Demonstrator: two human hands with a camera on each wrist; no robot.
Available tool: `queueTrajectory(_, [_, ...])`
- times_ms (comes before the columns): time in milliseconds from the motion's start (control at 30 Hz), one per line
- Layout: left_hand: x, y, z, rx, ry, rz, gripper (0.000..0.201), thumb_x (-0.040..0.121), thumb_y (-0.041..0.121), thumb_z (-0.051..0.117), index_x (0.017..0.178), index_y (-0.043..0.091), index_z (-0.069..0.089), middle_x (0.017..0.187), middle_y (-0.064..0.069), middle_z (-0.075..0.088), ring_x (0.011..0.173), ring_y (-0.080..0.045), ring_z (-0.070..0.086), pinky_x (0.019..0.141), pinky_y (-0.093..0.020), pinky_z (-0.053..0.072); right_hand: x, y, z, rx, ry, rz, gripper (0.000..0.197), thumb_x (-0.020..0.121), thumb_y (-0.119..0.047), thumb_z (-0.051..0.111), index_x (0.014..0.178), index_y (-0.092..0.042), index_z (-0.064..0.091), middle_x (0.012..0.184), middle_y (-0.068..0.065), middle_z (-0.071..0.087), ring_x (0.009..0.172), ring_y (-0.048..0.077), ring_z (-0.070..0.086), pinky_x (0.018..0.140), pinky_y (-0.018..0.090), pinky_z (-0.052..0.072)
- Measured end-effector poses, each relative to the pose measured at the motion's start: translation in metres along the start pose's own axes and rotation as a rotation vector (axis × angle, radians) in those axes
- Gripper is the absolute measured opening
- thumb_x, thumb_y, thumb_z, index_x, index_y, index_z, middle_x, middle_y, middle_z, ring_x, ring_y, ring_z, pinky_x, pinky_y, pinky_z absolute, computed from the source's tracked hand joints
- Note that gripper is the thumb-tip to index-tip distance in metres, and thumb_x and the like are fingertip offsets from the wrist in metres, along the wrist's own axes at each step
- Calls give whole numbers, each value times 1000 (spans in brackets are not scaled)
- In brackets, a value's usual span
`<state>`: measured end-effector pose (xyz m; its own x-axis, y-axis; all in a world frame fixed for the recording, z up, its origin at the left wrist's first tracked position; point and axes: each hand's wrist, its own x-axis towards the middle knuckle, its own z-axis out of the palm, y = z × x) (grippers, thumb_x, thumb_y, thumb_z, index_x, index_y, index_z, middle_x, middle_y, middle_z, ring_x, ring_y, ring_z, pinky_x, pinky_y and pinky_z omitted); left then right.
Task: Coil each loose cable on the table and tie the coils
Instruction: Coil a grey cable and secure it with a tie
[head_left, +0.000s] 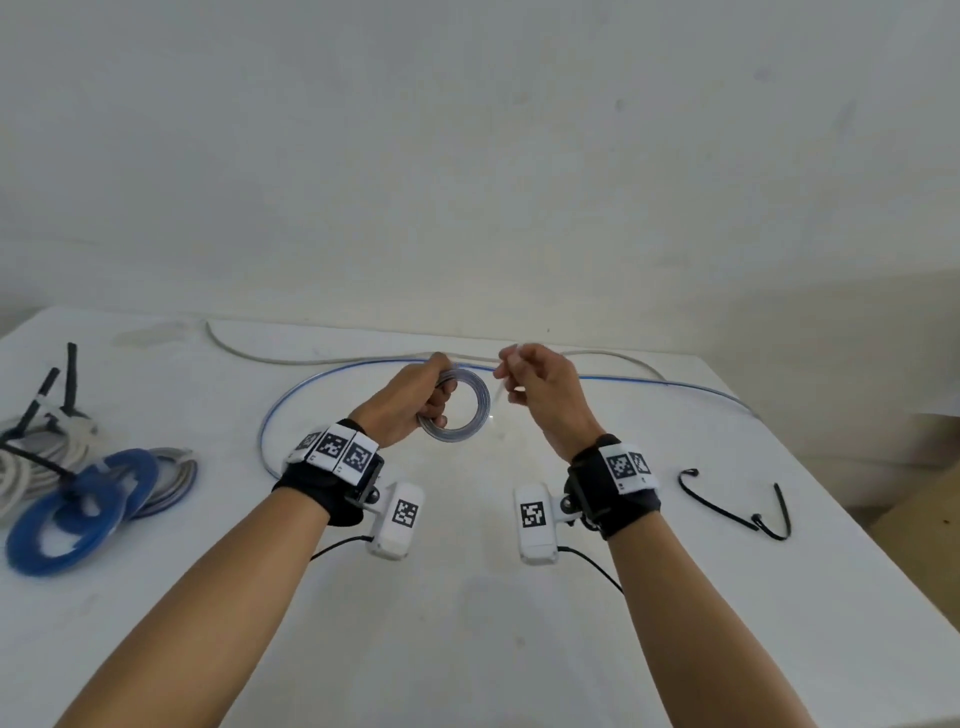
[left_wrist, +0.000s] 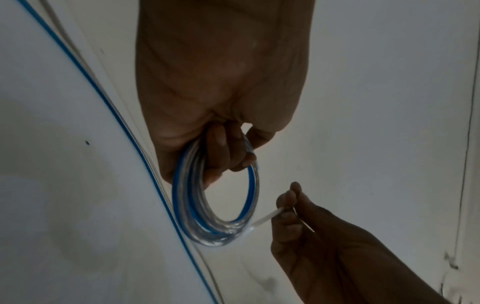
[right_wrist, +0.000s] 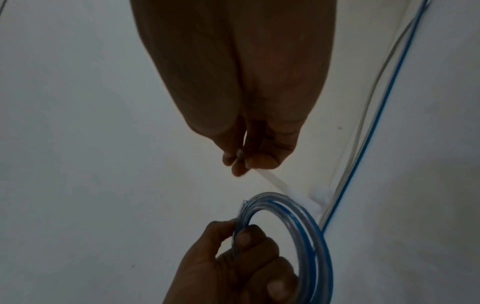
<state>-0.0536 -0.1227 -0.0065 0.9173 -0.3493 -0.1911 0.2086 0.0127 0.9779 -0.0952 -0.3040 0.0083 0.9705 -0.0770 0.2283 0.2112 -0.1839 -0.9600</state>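
Note:
My left hand (head_left: 423, 392) grips a small coil of clear cable with a blue stripe (head_left: 470, 413) (left_wrist: 221, 205) (right_wrist: 306, 232), held upright above the white table (head_left: 467, 597). My right hand (head_left: 524, 371) pinches the tail of a thin white tie strap (left_wrist: 267, 217) (right_wrist: 272, 181) that runs down to the coil's right side. A long loose blue-striped cable (head_left: 291, 400) (left_wrist: 103, 98) (right_wrist: 376, 123) and a loose grey cable (head_left: 322, 358) lie along the table's far side.
Tied coils sit at the far left: two blue ones (head_left: 78, 514), a grey one (head_left: 171, 478) and a whitish bundle (head_left: 31, 457) with black ties. Two black ties (head_left: 748, 512) lie at the right near the table's edge. A wall stands behind.

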Motion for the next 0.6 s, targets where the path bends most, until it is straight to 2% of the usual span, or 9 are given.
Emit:
queueTrajectory(100, [5,-4,-24,-39,123,40,39,102,28,40,67,13,48,59,0,25,46,-15,18,54,-31,37,13,-1,27,109,53,-45,22,109,-9,41,104,-4,62,82,-2,60,67,9,49,66,25,46])
queueTrajectory(200, [10,-15,-44,-66,226,83,39,102,26,41,66,13,48,62,-4,28,44,-15,20,54,-31,34,24,-5,52,137,30,-105,27,110,-10,37,107,-8,64,80,-3,61,66,13,48,63,26,45])
queueTrajectory(300, [11,-31,-59,-104,294,170,42,107,26,39,71,11,51,60,-6,34,44,-14,28,51,-27,33,30,-3,80,98,-113,-202,30,111,-9,35,111,-7,65,81,-1,67,63,14,47,59,26,41])
queueTrajectory(367, [7,-36,-69,-108,347,208,38,107,24,40,76,8,55,64,-8,42,48,-15,34,51,-28,35,33,1,98,49,-221,-216,29,111,-10,35,110,-7,64,84,3,70,64,15,49,60,24,41])
queueTrajectory(433, [4,-35,-78,-66,376,237,33,103,22,40,78,9,55,64,-4,45,51,-15,38,54,-29,37,36,8,114,18,-270,-233,28,111,-10,35,109,-8,63,84,8,70,65,15,52,61,23,42])
queueTrajectory(600, [2,-25,-93,-39,449,187,22,97,24,44,79,14,52,64,-1,41,52,-14,39,62,-36,39,42,24,133,-12,-217,-284,28,111,-13,37,106,-14,65,87,9,67,73,31,55,64,32,46])
